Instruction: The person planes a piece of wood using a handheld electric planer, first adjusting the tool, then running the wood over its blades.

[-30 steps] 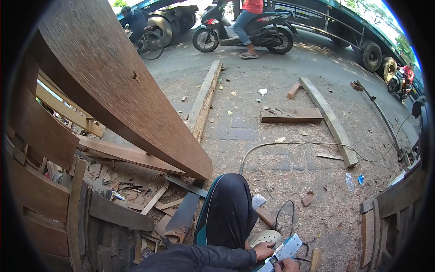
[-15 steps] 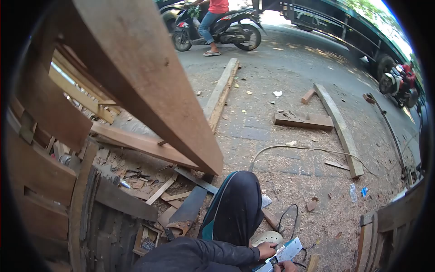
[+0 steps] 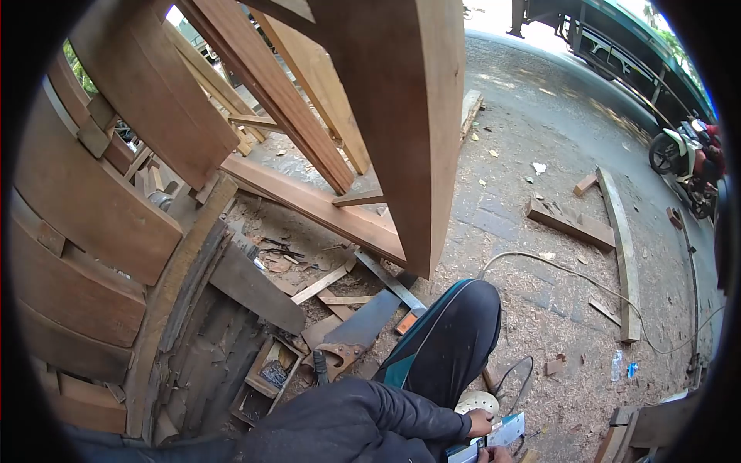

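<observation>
Just below the bent knee [image 3: 455,339], at the bottom edge, a flat blue-and-white piece [image 3: 509,429] is grasped by the left hand [image 3: 480,423], whose grip is clenched on its near end. Only a sliver of the right hand [image 3: 488,456] is seen, so its grip cannot be told. A white perforated disc [image 3: 476,400] is laid between the knee and the left hand. A handsaw [image 3: 351,333] is laid left of the knee and a black cable [image 3: 519,370] right of it. Beyond the knee a wooden frame [image 3: 417,116] is propped. Far right of the knee a long plank [image 3: 624,247] and a motorbike [image 3: 683,154] are seen.
</observation>
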### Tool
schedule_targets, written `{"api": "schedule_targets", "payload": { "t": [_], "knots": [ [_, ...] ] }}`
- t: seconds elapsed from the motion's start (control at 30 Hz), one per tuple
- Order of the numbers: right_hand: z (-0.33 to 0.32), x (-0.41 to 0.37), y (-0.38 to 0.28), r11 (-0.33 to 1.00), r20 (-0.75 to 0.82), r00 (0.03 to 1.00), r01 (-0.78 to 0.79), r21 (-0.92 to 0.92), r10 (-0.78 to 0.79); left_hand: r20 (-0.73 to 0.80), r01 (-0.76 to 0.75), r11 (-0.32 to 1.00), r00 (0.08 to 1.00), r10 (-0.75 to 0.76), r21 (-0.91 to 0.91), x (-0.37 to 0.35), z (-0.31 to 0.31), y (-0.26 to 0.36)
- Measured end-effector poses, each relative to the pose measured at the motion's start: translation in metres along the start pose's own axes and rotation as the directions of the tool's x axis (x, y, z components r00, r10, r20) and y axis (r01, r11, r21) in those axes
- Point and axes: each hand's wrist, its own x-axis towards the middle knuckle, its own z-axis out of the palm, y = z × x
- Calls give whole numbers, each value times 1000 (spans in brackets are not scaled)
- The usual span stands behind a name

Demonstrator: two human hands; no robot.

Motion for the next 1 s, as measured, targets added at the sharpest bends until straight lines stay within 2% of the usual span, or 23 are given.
{"api": "schedule_targets", "payload": {
  "t": [0.17, 0.23, 0.37, 0.43, 0.63, 0.73, 0.8, 0.87, 1.0],
  "knots": [
    [-4, 0, -4, 998, -13, 999, 31, -49, -32, -17, 8, 1000, 1000, -8, 4, 7, 6, -2],
    [-8, -1, -10, 997, -26, 999, 35, 66, -33, -60, -17, 1000, 998, 17, 7, 8, 8, -3],
    [-5, -1, -1, 999, 22, 1000, 10, 53, -12, -13, -48, 998, 999, 49, 34, -2, 0, 5],
    [-2, -1, 0, 996, -2, 1000, 6, -93, -6, -31, -59, 998, 998, 59, -15, 2, 4, 1],
    [-3, 0, -5, 970, -37, 997, 58, -237, -68, -34, -90, 994, 995, 92, 56, 1, 3, 1],
    [-1, 2, 2, 991, -44, 997, 63, -120, -69, -60, -77, 997, 995, 78, 17, -1, 5, 1],
    [2, 2, 15, 989, -15, 993, 112, -92, -114, -57, -125, 992, 990, 126, 23, 0, 7, -3],
    [-9, 6, -6, 987, -71, 985, 158, -39, -160, -32, -82, 997, 996, 82, -7, -1, 5, -1],
    [-13, 4, -9, 985, -72, 984, 167, 52, -163, -12, -41, 999, 999, 41, -32, -14, -2, 8]
  ]
}}
